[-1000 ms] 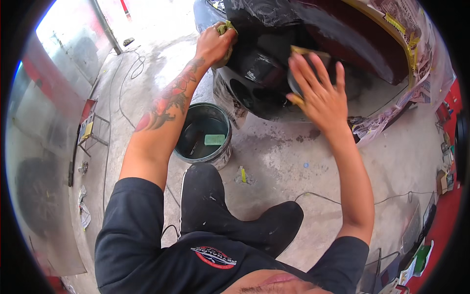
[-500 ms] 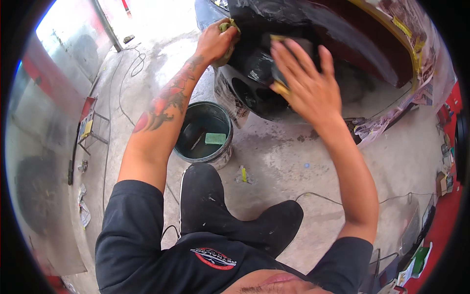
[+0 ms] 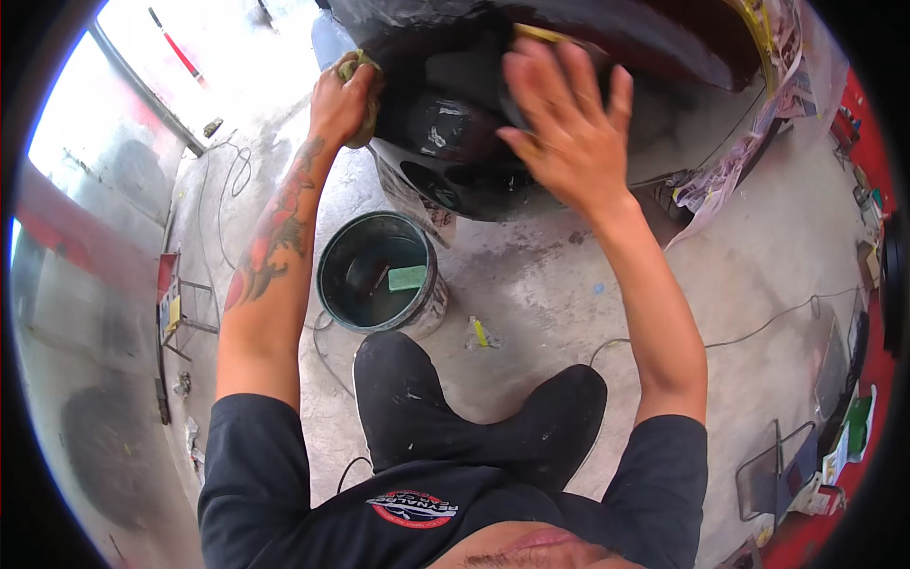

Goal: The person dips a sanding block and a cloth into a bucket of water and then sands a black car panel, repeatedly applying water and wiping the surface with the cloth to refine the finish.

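A wet black car bumper [image 3: 453,71] fills the top middle, with glossy reflections on its curve. At its left edge my left hand [image 3: 338,106] is closed around a crumpled olive-yellow cloth [image 3: 368,112]. My right hand [image 3: 576,133] lies flat with fingers spread over the black surface, a little blurred. From beneath its fingertips shows a thin yellow-edged sheet [image 3: 544,34], which looks like sandpaper; most of it is hidden. Below the bumper stands a dark bucket [image 3: 325,256] of water, holding a green rectangular block [image 3: 407,278].
Masking plastic and paper [image 3: 706,204] with yellow tape border the car at right. A cable [image 3: 749,353] crosses the concrete floor. A small metal stand [image 3: 190,318] is by the left wall. A folding chair [image 3: 773,474] and clutter line the red wall at right.
My right hand has slid rightward along the bumper, and the sheet's lower yellow edge no longer shows. My left hand keeps the cloth at the bumper's edge. The whole view has shifted.
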Demonstrator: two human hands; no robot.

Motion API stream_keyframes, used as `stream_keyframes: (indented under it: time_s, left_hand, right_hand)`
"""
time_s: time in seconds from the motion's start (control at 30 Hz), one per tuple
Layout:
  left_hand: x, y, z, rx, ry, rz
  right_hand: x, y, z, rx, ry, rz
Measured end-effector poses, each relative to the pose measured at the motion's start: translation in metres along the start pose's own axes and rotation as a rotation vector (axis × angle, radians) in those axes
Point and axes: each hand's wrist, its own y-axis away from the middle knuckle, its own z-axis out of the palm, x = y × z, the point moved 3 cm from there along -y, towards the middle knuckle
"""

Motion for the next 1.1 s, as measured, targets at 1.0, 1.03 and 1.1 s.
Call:
stream_keyframes:
  time_s: [1.0, 1.03, 1.1]
  left_hand:
    - [-0.015, -0.003, 0.004, -0.037, 0.117, -0.058]
    - [-0.022, -0.003, -0.003, -0.04, 0.137, -0.076]
    - [-0.023, -0.004, -0.009, -0.033, 0.173, -0.047]
  right_hand:
    - [-0.028, 0.029, 0.034, 0.179, -0.268, 0.569]
    - [-0.023, 0.032, 0.034, 0.135, -0.212, 0.527]
    - [0.006, 0.036, 0.032, 0.189, -0.189, 0.524]
